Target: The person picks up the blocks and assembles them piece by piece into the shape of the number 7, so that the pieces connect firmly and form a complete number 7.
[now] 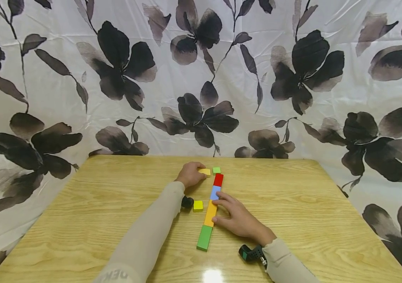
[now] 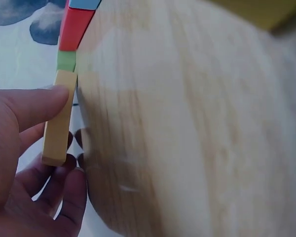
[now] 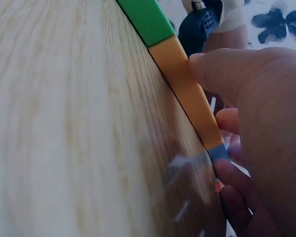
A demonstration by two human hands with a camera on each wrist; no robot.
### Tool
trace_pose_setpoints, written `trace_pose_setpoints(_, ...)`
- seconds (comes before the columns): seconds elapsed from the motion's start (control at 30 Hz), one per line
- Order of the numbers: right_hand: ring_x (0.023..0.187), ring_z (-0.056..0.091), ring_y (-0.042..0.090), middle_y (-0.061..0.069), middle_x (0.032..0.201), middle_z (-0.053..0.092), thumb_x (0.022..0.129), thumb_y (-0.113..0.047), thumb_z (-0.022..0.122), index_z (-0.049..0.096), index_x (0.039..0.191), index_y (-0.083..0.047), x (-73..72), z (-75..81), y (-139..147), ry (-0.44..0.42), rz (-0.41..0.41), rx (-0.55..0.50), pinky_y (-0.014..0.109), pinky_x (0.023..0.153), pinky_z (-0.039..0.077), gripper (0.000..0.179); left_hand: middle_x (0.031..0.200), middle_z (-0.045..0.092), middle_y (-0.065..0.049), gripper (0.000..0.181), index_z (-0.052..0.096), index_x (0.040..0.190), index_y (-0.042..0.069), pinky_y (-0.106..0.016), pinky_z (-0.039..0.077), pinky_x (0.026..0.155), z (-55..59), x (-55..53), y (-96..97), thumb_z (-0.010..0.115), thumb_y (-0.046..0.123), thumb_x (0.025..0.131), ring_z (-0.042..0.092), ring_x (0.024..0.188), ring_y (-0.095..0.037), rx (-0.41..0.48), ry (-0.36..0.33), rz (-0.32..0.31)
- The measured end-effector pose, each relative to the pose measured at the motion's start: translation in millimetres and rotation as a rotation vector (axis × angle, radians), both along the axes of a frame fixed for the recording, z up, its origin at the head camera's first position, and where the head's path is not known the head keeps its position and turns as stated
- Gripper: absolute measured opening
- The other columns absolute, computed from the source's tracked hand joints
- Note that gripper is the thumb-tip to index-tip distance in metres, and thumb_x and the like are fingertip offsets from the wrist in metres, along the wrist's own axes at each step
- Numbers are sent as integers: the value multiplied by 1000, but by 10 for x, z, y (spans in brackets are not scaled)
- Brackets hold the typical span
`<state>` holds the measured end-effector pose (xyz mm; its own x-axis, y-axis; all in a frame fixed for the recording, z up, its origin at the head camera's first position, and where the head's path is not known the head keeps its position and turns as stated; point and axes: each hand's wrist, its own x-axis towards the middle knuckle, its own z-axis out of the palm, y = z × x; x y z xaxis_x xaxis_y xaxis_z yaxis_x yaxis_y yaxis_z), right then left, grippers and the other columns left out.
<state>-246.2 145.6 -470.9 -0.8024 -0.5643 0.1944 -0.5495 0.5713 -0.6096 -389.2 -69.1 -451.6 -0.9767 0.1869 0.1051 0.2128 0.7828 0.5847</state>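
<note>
On a wooden table [image 1: 275,196], left grip [image 1: 191,175] pinching a pale-yellow block [image 2: 59,126], right grip [image 1: 239,217] apart (touching orange block [image 3: 184,91])

I've got the left hand [image 2: 10,163] pinching a tan block [image 2: 59,131], thumb on its face, fingers behind. Past its far end: light green block [image 2: 66,60]; contact unclear from my angle. Then a red block [image 2: 76,27], with a blue block [image 2: 85,4] cut off at the top edge. Wood-grain tabletop [image 2: 148,123] fills the right. Blurred yellowish object [image 2: 261,10], top right corner. Pale cloth [image 2: 15,54] with dark petals, upper left.
</note>
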Motion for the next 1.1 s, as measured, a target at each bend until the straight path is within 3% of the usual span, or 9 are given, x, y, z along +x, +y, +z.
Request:
trace_pose_setpoints(0.4,147,28,31,6,161,31,98,-43,65,55,144,-14,21,27,-1,-15,-1,3,59,112,27,56,128,66,-10,36,72,125,9,-42,41,106,77,-38,44,74,23,91,57,121,-30,-116,-18,-27)
trace_pose_setpoints(0.7,147,27,31,6,161,30,98,-44,64,55,144,-14,3,10,12,-7,-4,-1,61,112,26,56,131,65,-9,39,70,129,10,-43,42,106,133,-34,76,74,25,92,56,123,-30,-141,-23,-24)
trace_pose_setpoints(1.1,147,27,31,5,161,30,97,-46,64,56,144,-18,0,13,12,-15,-15,13,59,112,27,55,130,66,-6,39,71,128,12,-41,43,104,104,-103,85,74,25,92,56,125,-26,-179,-19,-54)
